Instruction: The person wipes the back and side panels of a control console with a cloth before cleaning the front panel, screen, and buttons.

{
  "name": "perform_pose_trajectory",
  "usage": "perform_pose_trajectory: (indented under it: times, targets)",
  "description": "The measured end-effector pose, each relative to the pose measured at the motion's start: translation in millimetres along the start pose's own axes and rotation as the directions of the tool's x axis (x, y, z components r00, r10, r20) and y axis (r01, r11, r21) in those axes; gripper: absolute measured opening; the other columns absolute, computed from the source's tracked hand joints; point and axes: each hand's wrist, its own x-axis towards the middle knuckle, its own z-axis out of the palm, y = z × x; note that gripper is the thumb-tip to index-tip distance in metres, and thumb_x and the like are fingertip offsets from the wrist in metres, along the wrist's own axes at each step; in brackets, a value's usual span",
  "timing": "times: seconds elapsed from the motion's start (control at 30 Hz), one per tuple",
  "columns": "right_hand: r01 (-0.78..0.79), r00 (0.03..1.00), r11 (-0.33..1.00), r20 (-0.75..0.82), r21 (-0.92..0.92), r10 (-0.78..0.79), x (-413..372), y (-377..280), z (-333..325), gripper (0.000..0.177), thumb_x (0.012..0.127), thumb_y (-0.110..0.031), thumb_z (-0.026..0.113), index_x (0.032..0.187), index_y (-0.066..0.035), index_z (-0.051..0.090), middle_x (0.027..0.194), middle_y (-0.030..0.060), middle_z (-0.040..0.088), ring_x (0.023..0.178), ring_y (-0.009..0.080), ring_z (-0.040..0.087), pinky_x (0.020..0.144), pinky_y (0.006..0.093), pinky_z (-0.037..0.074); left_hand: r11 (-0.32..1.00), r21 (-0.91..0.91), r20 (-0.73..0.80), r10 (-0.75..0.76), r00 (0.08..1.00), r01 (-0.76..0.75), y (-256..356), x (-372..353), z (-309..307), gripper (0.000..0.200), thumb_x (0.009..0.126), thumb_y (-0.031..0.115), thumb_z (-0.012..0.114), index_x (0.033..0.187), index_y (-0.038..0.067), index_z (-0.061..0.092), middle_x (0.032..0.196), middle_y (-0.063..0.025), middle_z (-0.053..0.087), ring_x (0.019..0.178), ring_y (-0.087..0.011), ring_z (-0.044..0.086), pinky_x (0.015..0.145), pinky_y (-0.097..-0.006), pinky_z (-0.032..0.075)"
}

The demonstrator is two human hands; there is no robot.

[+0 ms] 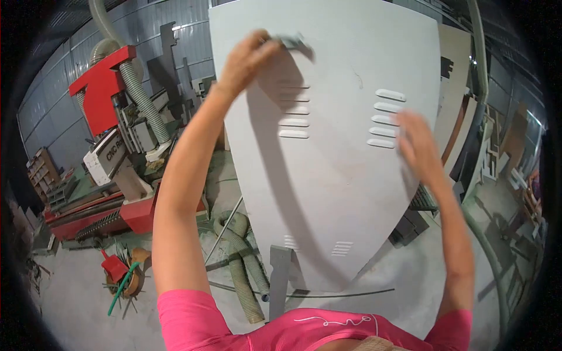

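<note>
A large pale grey panel (333, 175) with raised louvre slots stands tilted in front of me, narrow toward the floor in this view. My left hand (250, 58) is up near the panel's upper left, its fingers closed round a small grey-green cloth or pad (291, 42). That piece is slightly blurred and lies close to the panel's face, above the left row of slots. My right hand (418, 146), smeared by motion, is beside the right row of slots (383, 120) near the panel's right edge. Its fingers look stretched out, with nothing visible in them.
A red and white CNC machine (102, 93) with ribbed hoses stands at left. On the floor lie a ribbed hose (243, 275), a thin dark rod (351, 293) and a red dustpan (114, 266). A grey upright piece (280, 278) stands at the panel's lower left.
</note>
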Motion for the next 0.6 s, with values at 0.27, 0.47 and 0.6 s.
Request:
perform_pose_trajectory:
  times: [0.27,0.47,0.6]
  targets:
    - [0.098,0.859,0.879,-0.406,-0.467,-0.312,192.0,39.1,2.8,0.055,0.085,-0.031,0.059,0.136,-0.016,0.044,0.143,0.0160,0.034,0.134,0.0354,0.029,0.109,0.0497,0.023,0.900,0.280,-0.191,-0.289,0.938,0.334,-46.7,47.7,0.6,0.022,0.088,0.015,0.056,0.110,0.013,0.058,0.106,-0.0118,0.053,0.092,-0.0306,0.060,0.076,-0.0406,0.051]
    - [0.028,0.875,0.893,-0.421,-0.449,-0.239,192.5,39.9,18.3,0.054,0.089,-0.036,0.053,0.140,-0.020,0.041,0.151,0.0136,0.023,0.140,0.0322,0.018,0.113,0.0516,0.012,0.924,0.252,-0.063,-0.280,0.958,0.287,16.8,-60.7,-6.5,0.026,0.082,0.010,0.062,0.108,0.012,0.061,0.104,-0.0165,0.054,0.086,-0.0327,0.060,0.069,-0.0431,0.051]
    - [-0.062,0.897,0.887,-0.415,-0.457,-0.151,190.4,38.2,24.3,0.055,0.090,-0.036,0.050,0.142,-0.021,0.038,0.153,0.0120,0.020,0.141,0.0313,0.015,0.113,0.0514,0.009,0.979,-0.017,0.282,-0.192,0.940,0.205,83.1,-145.3,-26.5,0.036,0.073,0.004,0.068,0.108,0.009,0.063,0.094,-0.0163,0.056,0.079,-0.0319,0.059,0.067,-0.0380,0.049]
